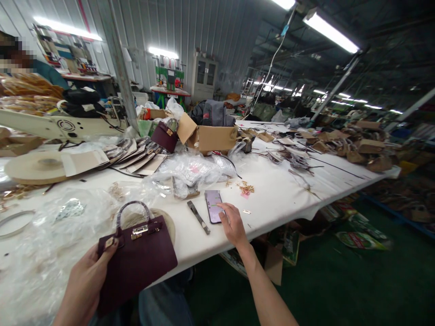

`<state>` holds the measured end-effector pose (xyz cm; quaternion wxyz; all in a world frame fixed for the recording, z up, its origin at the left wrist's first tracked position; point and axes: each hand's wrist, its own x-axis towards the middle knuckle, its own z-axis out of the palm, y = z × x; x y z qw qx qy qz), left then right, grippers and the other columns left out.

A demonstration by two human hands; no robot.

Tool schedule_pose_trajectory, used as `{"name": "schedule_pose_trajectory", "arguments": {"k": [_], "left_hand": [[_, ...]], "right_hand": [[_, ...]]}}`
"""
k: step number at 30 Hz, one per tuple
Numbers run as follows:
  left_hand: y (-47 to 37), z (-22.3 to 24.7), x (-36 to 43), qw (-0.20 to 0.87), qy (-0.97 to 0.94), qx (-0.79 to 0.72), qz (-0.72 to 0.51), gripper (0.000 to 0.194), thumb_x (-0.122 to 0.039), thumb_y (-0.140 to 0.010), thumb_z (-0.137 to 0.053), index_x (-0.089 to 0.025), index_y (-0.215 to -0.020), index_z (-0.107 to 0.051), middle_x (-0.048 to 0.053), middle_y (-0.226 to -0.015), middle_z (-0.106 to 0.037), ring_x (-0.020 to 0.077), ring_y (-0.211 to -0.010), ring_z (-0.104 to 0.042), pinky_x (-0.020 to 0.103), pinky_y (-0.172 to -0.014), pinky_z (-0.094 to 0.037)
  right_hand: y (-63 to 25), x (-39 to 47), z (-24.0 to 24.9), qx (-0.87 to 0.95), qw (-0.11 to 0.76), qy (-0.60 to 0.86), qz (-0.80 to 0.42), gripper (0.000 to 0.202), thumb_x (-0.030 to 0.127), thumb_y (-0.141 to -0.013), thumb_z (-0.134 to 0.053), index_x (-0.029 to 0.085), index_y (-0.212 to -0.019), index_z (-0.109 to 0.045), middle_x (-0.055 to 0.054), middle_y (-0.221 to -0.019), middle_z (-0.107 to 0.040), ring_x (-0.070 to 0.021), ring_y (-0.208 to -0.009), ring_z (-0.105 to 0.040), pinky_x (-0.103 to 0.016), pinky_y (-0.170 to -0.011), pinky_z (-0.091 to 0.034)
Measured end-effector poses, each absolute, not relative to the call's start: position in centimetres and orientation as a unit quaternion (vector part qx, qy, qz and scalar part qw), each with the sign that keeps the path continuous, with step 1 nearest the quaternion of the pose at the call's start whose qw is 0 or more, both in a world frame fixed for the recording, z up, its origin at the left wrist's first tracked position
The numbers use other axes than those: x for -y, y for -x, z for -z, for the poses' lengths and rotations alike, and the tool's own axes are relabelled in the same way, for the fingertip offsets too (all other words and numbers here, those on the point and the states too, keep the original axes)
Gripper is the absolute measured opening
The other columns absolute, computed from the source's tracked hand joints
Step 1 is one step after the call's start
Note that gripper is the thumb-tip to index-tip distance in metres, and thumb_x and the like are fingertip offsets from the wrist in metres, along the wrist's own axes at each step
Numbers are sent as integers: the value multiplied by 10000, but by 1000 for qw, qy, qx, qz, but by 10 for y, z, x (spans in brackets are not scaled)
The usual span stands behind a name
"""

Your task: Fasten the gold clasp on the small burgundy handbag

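Note:
A dark burgundy handbag (142, 256) with a top handle and a metal clasp tilts at the table's front edge. My left hand (90, 267) grips its left side, thumb on the front near the handle's base. On the white table lies a smartphone (213, 213) with its screen lit. Over the phone's right edge is my right hand (233, 222), fingers extended and a fingertip at the screen; whether it touches cannot be told. Just left of the phone lies a dark, narrow metal tool (198, 217), its kind unclear. A round pale disc (168, 224) is partly hidden behind the handbag.
Clear plastic wrapping (78, 213) spreads over the table's left side. Small gold-coloured metal pieces (246, 188) lie beyond the phone. An open cardboard box (217, 138), stacked flat bag panels (139, 158) and another burgundy bag (165, 136) stand farther back. A person (44, 68) is at far left.

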<state>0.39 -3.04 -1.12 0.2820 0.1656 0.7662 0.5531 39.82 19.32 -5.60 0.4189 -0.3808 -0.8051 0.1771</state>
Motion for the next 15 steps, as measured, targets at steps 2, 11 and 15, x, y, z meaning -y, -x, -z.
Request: {"name": "schedule_pose_trajectory", "arguments": {"k": [2,11,15], "left_hand": [[-3,11,30,312,-150,-763,-546,731,-779,-654,-929,-247,-1153,-884,77,-1015,-899,452,-1234,-814,645,-1306,-547],[-11,-2,27,334,-117,-744,-566,711,-729,-616,-939,-251,-1136,-857,64,-1061,-899,452,-1333,-783,629,-1354,-506],[-14,-5,27,326,-115,-756,-557,664,-725,-638,-908,-248,-1097,-859,62,-1034,-893,451,-1290,-794,630,-1325,-535]], "right_hand": [[-399,-192,55,811,416,370,-177,366,437,-1234,-529,327,-1513,-738,-97,-1490,-805,-352,-1443,-695,-613,-1239,-561],[-402,-187,53,815,420,348,-194,313,439,-1233,-535,322,-1372,-790,-89,-1345,-821,-338,-1355,-712,-579,-1175,-567],[-403,-185,54,815,430,337,-194,298,415,-1232,-537,324,-1326,-805,-83,-1294,-819,-333,-1316,-718,-570,-1136,-569]]}}
